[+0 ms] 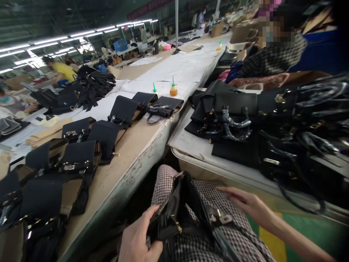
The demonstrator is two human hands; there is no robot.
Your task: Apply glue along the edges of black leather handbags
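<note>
On my lap, over checked cloth, lies a black handbag (174, 203) with its mouth spread apart. A gold zipper pull (177, 224) and a metal clasp (220, 216) show on it. My left hand (140, 236) grips the bag's left edge, thumb on the near side and fingers around the rim. To the right of the bag, my right hand (242, 200) hovers with its fingers stretched out and nothing visible in them. The lower part of the bag runs out of view at the bottom.
Several black handbags (80, 154) stand along the table (136, 160) on my left. More black handbags with plastic-wrapped handles (237, 125) pile up on the right-hand table (188, 149). A glue bottle (173, 90) stands farther back. A co-worker (272, 56) sits at the upper right.
</note>
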